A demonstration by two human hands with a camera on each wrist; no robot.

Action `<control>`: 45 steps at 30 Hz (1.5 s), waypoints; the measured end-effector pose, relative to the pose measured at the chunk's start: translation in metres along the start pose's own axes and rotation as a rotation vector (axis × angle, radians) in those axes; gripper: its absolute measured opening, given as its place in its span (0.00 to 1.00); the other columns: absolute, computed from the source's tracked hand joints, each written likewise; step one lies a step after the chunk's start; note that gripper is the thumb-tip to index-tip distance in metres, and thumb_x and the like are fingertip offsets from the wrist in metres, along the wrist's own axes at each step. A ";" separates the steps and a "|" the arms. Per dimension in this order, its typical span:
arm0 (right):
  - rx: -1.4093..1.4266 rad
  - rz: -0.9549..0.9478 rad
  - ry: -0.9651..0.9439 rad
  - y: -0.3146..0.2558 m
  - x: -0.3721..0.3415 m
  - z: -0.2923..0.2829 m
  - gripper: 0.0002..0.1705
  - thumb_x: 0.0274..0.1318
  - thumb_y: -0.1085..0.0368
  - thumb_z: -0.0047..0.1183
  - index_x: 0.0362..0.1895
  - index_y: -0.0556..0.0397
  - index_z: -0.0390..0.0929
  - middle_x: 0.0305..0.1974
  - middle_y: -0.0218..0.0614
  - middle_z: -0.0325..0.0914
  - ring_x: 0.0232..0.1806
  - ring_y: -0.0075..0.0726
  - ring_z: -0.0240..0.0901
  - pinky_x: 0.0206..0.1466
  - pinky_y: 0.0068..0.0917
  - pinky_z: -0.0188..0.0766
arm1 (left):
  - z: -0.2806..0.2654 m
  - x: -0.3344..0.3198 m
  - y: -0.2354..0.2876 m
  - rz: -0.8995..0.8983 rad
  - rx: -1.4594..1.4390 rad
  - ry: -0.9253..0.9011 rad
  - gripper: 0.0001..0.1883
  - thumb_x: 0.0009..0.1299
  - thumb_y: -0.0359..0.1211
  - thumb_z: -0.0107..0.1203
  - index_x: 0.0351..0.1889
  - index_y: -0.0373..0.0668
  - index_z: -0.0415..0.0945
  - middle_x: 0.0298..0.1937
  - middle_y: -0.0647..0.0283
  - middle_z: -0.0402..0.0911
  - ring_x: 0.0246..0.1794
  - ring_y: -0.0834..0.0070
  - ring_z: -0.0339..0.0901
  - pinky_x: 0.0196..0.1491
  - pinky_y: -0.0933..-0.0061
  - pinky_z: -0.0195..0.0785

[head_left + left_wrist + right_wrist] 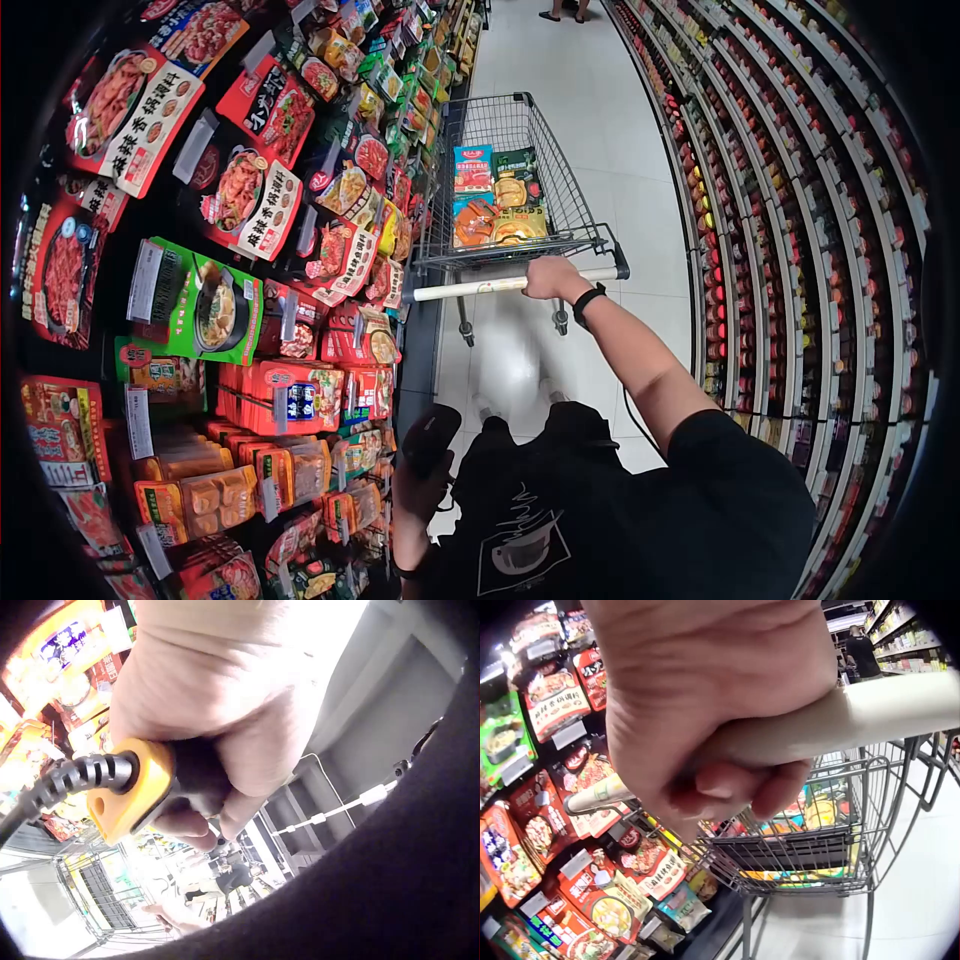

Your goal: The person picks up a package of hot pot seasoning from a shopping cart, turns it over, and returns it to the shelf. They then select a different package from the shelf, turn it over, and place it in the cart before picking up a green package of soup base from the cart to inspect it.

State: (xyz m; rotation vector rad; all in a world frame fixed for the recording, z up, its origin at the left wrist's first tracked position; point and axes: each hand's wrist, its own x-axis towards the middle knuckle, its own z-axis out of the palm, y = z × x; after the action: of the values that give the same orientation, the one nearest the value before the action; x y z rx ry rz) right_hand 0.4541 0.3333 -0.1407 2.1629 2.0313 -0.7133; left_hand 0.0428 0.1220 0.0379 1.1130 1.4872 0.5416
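In the head view my right hand (553,280) grips the white handlebar (450,291) of a wire shopping cart (520,252). The right wrist view shows its fingers curled round that handlebar (900,699). Several packets lie in the cart, among them a blue-and-red bag (473,170), a dark green bag (516,178), an orange packet (474,220) and a yellow packet (519,226). My left hand (412,497), low beside the left shelf, holds a handheld scanner (432,440) with a dark head. Up close, the left wrist view shows the hand (217,690) around the scanner's black grip, by its yellow end (135,791) and ribbed cable (79,780).
Shelves of red food packets (240,200) and a green packet (205,300) rise close on my left. On the right, long shelves (800,200) hold rows of jars. Pale tiled floor (640,200) runs between them. A person's feet (565,14) stand far up the aisle.
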 end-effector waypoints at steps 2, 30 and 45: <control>-0.006 -0.050 0.131 0.003 -0.007 0.007 0.16 0.50 0.55 0.58 0.33 0.51 0.91 0.35 0.48 0.89 0.39 0.56 0.88 0.45 0.48 0.84 | 0.028 -0.009 0.011 0.120 0.044 -0.007 0.12 0.76 0.27 0.62 0.56 0.38 0.83 0.29 0.70 0.82 0.23 0.83 0.77 0.29 0.79 0.68; -0.015 -0.217 -0.099 -0.063 -0.106 0.062 0.26 0.62 0.46 0.64 0.40 0.60 0.90 0.38 0.60 0.87 0.45 0.64 0.87 0.51 0.54 0.82 | 0.201 -0.347 -0.127 -0.429 -0.571 0.939 0.13 0.73 0.38 0.71 0.43 0.38 0.84 0.24 0.67 0.83 0.20 0.86 0.74 0.25 0.79 0.64; -0.232 -0.196 0.283 -0.062 -0.236 0.132 0.24 0.55 0.54 0.53 0.43 0.60 0.89 0.45 0.61 0.87 0.51 0.68 0.85 0.58 0.55 0.80 | 0.278 -0.582 -0.285 -0.460 -0.869 1.149 0.15 0.73 0.37 0.71 0.46 0.35 0.83 0.25 0.68 0.82 0.22 0.86 0.73 0.25 0.78 0.62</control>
State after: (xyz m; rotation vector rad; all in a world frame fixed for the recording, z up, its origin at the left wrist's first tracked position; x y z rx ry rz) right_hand 0.3570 0.0731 -0.1503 2.0479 2.3510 -0.1776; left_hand 0.1531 -0.5743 0.0234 -0.3454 2.0111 1.4364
